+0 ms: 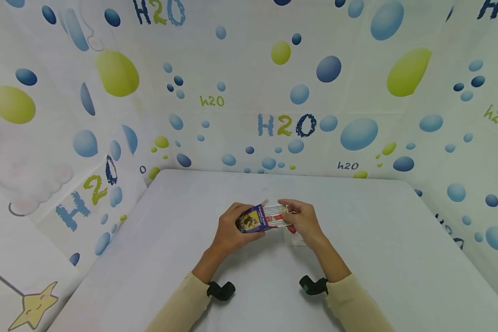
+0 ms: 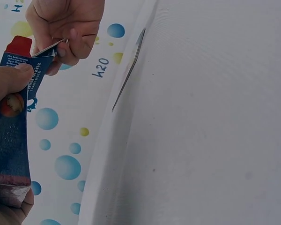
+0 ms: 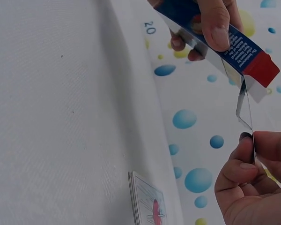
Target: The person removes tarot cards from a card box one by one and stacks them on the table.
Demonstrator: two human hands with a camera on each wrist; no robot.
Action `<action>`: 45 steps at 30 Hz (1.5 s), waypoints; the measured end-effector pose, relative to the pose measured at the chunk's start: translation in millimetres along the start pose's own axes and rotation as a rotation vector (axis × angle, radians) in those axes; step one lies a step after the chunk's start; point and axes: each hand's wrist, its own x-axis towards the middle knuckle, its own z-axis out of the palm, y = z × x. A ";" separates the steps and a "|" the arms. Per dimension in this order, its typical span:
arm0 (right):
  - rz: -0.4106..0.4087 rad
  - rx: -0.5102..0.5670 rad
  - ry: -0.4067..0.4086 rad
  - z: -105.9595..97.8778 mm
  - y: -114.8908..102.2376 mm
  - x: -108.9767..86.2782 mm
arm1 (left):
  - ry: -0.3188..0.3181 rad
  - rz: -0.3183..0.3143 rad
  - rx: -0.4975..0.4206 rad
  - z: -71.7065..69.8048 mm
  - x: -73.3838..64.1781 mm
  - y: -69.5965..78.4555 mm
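My left hand point(image 1: 232, 226) grips a dark blue card box point(image 1: 251, 219), which has a yellow picture on one face. Its thumb lies across the box's side, seen in the left wrist view. A red tab point(image 3: 262, 69) stands out at the box's end. My right hand point(image 1: 305, 221) pinches the edge of a thin flap point(image 2: 43, 58) at that same end, between thumb and fingers. Below the right hand, a small stack of cards point(image 3: 147, 201) lies on the table, its top card showing a red shape. The box's contents are hard to make out.
A white cloth covers the table point(image 1: 191, 193). Behind it hangs a white backdrop point(image 1: 240, 69) with blue and green bubbles and H2O lettering. Both wrists carry black camera mounts point(image 1: 222, 291).
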 end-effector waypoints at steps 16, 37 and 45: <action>0.027 -0.022 0.085 -9.2 2.4 -2.0 | -0.011 0.007 -0.002 1.6 -2.6 0.4; 0.021 0.006 0.090 -14.8 1.8 -1.8 | 0.012 -0.016 -0.012 -5.1 -5.2 -1.0; 0.002 -0.001 0.039 -20.0 1.0 -1.4 | 0.014 -0.029 -0.013 -3.9 -4.4 -1.1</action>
